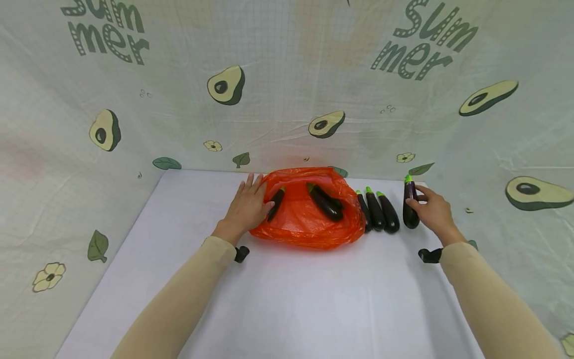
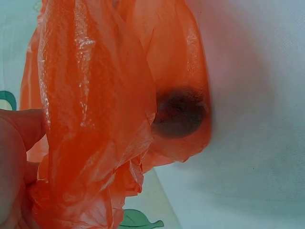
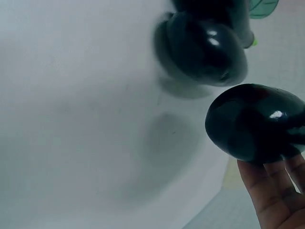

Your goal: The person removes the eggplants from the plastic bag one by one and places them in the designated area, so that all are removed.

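Observation:
An orange plastic bag lies spread with its mouth facing up. Inside it are a slim eggplant at the left and a thicker eggplant at the right, overlapping another dark one. My left hand rests at the bag's left edge, fingers extended, thumb over the rim. In the left wrist view, the bag wall hides part of that hand. My right hand grips an eggplant with its green stem end pointing away. The right wrist view shows this eggplant's rounded end raised above its shadow.
Between the bag and my right hand, three eggplants lie side by side: one against the bag, a middle one and a right one. Behind the white table hangs a cloth printed with avocados, also covering both sides.

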A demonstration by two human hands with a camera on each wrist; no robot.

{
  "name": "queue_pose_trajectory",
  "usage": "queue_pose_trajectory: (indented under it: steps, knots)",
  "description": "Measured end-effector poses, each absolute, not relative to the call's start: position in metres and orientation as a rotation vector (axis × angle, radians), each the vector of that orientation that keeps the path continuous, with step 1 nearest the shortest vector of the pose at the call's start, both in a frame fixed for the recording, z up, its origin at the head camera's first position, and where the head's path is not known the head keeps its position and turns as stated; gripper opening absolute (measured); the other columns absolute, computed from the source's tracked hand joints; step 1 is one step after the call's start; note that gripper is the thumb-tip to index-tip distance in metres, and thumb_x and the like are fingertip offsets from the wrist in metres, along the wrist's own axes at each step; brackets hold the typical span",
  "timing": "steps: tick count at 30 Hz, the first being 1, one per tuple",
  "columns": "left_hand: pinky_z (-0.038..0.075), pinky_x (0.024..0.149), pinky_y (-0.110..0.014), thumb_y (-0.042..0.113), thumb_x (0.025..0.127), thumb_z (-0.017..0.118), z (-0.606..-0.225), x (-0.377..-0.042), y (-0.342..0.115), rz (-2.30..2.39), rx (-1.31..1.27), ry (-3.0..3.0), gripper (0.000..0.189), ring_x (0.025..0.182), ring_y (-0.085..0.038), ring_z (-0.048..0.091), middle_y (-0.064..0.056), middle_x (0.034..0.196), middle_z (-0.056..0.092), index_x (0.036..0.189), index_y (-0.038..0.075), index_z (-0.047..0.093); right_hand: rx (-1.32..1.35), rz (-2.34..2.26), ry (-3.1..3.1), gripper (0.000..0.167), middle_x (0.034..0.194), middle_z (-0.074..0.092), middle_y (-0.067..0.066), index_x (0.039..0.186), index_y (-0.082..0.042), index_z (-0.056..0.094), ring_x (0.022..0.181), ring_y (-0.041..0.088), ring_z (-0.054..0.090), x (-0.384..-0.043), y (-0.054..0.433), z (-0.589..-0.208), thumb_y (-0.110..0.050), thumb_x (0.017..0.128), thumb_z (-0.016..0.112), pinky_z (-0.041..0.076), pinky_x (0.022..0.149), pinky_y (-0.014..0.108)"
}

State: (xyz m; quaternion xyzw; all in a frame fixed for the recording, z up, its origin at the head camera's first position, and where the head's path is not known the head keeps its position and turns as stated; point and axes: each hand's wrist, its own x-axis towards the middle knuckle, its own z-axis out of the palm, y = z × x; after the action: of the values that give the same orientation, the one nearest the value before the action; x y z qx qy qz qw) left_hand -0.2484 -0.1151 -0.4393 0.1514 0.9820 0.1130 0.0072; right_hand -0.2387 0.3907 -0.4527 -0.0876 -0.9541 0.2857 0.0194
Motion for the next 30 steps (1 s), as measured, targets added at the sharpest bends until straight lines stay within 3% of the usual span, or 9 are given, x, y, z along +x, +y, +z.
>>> queue_pose_trajectory:
  steps: [16, 30]
  knots:
    - [0.012, 0.133, -0.054, 0.044, 0.107, 0.058, -0.44, -0.25, -0.112, 0.325, 0.49, 3.082, 0.076, 0.165, -0.036, 0.004, -0.013, 0.177, 0.019, 0.166, 0.005, 0.029, -0.207, 0.801, -3.099, 0.069, 0.137, 0.058, 0.041, 0.157, 0.006, 0.039, 0.118, 0.056, 0.059, -0.255, 0.41, -0.487, -0.04, 0.109, 0.054, 0.052, 0.093, 0.064]
    - [0.009, 0.133, -0.053, 0.044, 0.107, 0.057, -0.443, -0.252, -0.111, 0.334, 0.491, 3.074, 0.076, 0.165, -0.036, 0.004, -0.013, 0.177, 0.019, 0.167, 0.006, 0.029, -0.173, 0.736, -3.141, 0.064, 0.137, 0.059, 0.039, 0.146, 0.008, 0.053, 0.125, 0.059, 0.056, -0.26, 0.41, -0.499, -0.044, 0.109, 0.053, 0.047, 0.102, 0.068]
